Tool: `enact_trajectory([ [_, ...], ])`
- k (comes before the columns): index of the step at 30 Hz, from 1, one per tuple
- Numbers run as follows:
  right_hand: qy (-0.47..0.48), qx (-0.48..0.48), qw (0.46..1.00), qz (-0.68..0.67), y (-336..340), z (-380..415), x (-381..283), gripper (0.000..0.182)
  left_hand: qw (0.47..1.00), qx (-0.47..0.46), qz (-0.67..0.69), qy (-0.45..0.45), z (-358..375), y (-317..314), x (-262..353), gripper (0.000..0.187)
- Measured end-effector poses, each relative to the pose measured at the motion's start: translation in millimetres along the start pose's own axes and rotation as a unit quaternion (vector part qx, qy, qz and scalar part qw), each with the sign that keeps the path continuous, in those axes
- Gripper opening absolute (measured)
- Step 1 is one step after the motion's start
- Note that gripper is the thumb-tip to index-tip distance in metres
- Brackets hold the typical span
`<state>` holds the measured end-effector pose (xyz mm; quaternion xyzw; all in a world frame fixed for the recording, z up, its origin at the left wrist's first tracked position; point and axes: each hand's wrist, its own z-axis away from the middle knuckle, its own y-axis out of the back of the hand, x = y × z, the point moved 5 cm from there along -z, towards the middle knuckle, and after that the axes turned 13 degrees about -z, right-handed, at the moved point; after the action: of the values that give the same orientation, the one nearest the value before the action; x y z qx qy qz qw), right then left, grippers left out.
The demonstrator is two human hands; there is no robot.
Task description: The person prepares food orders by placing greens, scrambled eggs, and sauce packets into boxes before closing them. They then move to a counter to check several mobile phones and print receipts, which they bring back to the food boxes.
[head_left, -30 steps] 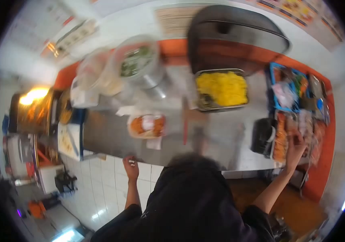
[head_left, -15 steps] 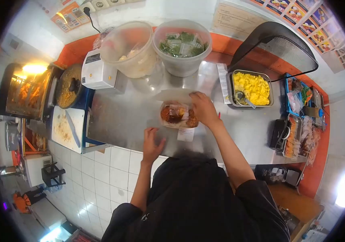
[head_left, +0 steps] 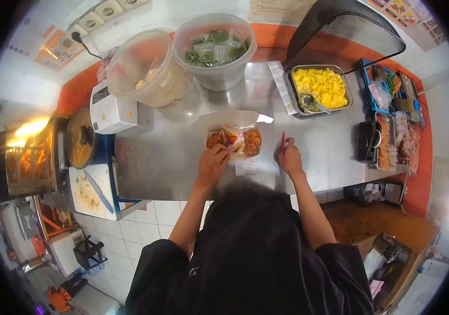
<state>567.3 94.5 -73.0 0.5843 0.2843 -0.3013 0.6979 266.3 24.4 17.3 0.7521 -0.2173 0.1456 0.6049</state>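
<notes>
An open takeaway box [head_left: 247, 153] with pieces of fried food [head_left: 252, 140] and a sauce packet stands on the steel counter [head_left: 151, 163]. My left hand [head_left: 215, 164] reaches over the box's left front corner, its fingers closed at the packet; what they pinch is too small to make out. To the right of the box, my right hand [head_left: 290, 157] is closed on a red pen [head_left: 283, 139], which points away from me. A printed slip [head_left: 245, 167] lies at the box's front edge.
Behind the box stand a tub of bagged greens [head_left: 214, 52], another tub [head_left: 145, 73] and a white printer [head_left: 110, 111]. A tray of yellow food [head_left: 320, 88] sits back right. At left are a pan [head_left: 80, 144] and a knife [head_left: 97, 190] on a cutting board [head_left: 85, 202].
My right hand has left the box's right side and taken hold of the red pen. My left hand has moved from in front of the box onto its left part. The view has shifted.
</notes>
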Motion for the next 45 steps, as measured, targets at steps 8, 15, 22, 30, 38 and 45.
enact_trajectory([
  [8,-0.136,-0.134,0.890,-0.414,1,27,-16,0.013,0.993,0.065,-0.095,-0.021,-35,-2,7,0.012],
  [15,0.005,-0.138,0.936,-0.324,-45,68,-33,0.015,0.998,0.053,-0.040,-0.002,6,-13,6,0.018],
  [22,-0.044,-0.107,0.924,-0.364,-32,78,-52,0.029,0.997,-0.051,0.013,-0.060,60,-25,15,0.018],
  [30,-0.018,-0.032,0.882,-0.469,-39,81,-26,0.011,0.976,-0.146,-0.029,-0.156,93,-63,13,0.041],
  [38,0.032,-0.082,0.910,-0.405,-54,88,-45,0.013,0.973,-0.174,-0.046,-0.144,99,-58,29,0.047],
  [45,0.074,-0.088,0.918,-0.379,-72,86,-51,0.017,0.965,-0.179,-0.051,-0.187,112,-76,27,0.047],
])
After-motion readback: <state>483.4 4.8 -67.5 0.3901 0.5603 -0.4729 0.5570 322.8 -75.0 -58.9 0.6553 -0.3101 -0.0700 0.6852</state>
